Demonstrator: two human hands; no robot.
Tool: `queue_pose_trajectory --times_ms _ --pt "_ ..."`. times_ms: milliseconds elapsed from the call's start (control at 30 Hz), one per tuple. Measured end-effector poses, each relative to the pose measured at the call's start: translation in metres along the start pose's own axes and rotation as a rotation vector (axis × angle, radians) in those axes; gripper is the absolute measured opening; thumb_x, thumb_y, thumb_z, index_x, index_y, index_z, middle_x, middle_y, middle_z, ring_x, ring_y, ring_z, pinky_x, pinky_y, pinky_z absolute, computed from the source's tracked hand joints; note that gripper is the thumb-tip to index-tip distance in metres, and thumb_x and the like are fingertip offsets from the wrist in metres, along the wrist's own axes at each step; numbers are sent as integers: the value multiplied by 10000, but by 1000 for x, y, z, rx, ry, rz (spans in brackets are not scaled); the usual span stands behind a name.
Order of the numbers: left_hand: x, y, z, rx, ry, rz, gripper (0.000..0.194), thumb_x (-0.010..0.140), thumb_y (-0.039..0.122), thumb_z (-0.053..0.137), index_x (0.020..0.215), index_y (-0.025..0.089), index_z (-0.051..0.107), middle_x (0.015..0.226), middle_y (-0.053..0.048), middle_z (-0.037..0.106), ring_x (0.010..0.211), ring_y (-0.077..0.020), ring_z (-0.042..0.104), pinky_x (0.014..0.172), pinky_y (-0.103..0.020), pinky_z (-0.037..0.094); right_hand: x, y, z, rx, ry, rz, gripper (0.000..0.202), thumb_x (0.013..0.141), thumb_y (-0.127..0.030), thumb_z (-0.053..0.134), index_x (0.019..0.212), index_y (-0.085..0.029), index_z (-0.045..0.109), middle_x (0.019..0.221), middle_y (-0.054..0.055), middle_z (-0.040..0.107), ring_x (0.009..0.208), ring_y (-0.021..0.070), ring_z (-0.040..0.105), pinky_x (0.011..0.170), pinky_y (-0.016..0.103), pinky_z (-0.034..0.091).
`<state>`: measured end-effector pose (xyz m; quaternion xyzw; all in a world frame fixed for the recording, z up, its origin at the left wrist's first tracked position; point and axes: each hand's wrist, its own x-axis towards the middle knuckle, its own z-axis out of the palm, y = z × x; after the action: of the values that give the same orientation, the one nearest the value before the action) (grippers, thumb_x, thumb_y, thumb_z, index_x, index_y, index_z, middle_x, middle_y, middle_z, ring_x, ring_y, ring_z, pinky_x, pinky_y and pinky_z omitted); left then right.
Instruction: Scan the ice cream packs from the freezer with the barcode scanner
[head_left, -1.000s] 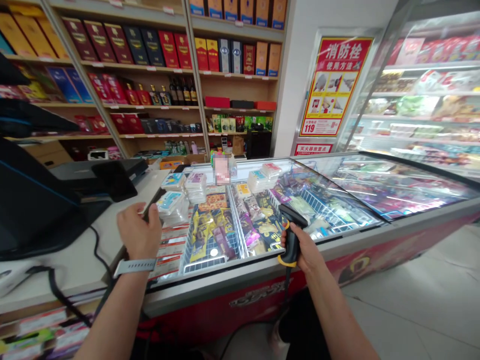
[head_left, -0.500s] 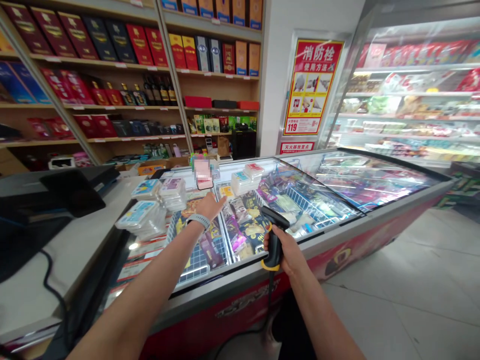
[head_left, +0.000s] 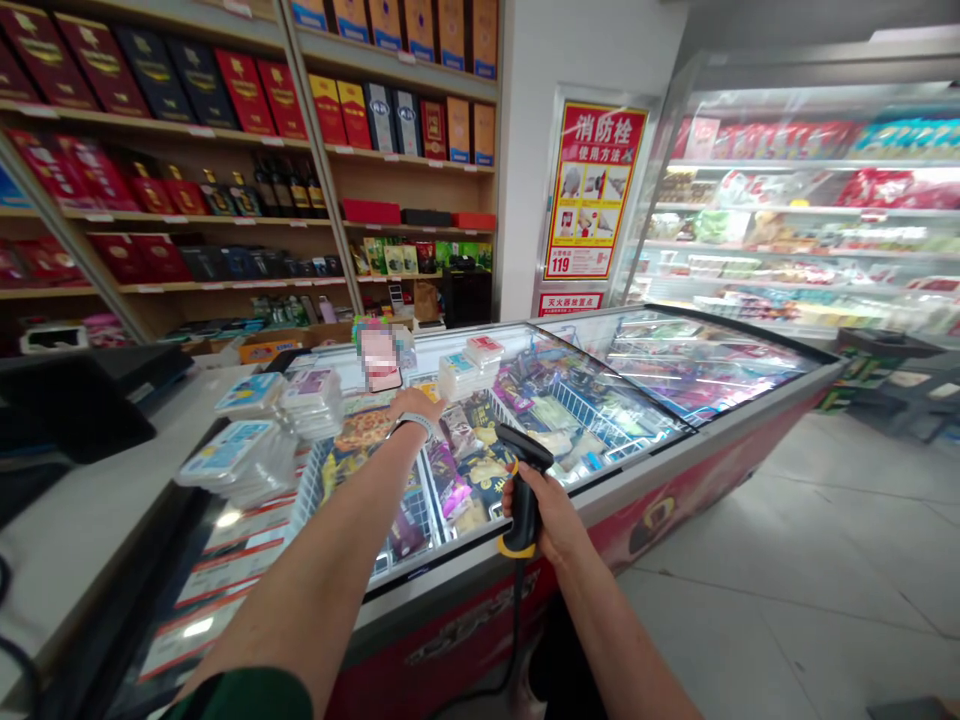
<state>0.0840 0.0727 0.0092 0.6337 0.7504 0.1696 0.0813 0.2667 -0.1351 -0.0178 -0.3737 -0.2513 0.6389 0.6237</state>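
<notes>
My right hand point(head_left: 544, 505) is wrapped round the grip of a black and yellow barcode scanner point(head_left: 525, 500), its head pointing up and left above the freezer's front edge. A cable hangs from the scanner's base. My left hand point(head_left: 416, 405), with a pale band at the wrist, reaches over the glass top of the chest freezer point(head_left: 645, 400). Its fingers are partly hidden behind the back of the hand, close to a yellow-labelled pack point(head_left: 427, 391). Just right of it stands a stack of clear packs with blue labels point(head_left: 457, 375). A phone with a pink, blurred screen point(head_left: 384, 375) is behind the left hand.
More stacked clear packs point(head_left: 236, 455) stand on the freezer's left end, beside a counter point(head_left: 90, 510) with a dark screen point(head_left: 71, 405). Shelves of boxes and bottles point(head_left: 247, 215) line the back wall. A lit display fridge point(head_left: 787, 215) is at the right.
My left hand has moved farther over the freezer, towards the yellow-labelled pack. The view has turned right, shifting everything left. My right hand still holds the barcode scanner.
</notes>
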Motion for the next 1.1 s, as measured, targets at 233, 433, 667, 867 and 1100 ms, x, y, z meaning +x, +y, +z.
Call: queue_pose_trajectory --times_ms 233,433,667,867,1100 --pt "-21 -46 -19 3 35 73 655 697 593 645 1051 42 632 1127 -274 619 1088 -397 586 863 -446 442 0 0 0 -27 14 12 442 638 -465 824 873 -140 639 613 5 659 512 128 602 474 225 498" --pt "-74 -102 -35 -30 182 238 645 715 458 678 1278 166 564 1254 -157 573 1162 -329 529 945 -409 400 -1 -3 5 -77 -3 54 428 652 -455 817 896 -148 645 611 -9 645 495 116 588 442 211 487" --pt "-111 -137 -51 -77 387 444 666 706 368 715 1334 241 532 1243 -109 553 1160 -294 519 994 -401 367 -13 -8 47 -427 -169 -55 367 694 -454 783 836 -149 638 619 -4 624 494 112 564 462 226 469" --pt "-115 -140 -57 -96 451 481 636 726 359 698 1327 242 521 1265 -114 549 1194 -288 494 1021 -394 339 -16 -2 76 -942 -169 -300 236 719 -398 747 784 -193 651 587 -1 612 500 159 593 490 264 462" --pt "-114 -144 -61 -117 511 521 620 725 323 690 1314 218 525 1241 -114 567 1177 -268 510 1000 -394 345 -16 2 88 -1179 -176 -369 218 773 -413 679 794 -200 636 579 13 625 575 195 632 535 270 466"
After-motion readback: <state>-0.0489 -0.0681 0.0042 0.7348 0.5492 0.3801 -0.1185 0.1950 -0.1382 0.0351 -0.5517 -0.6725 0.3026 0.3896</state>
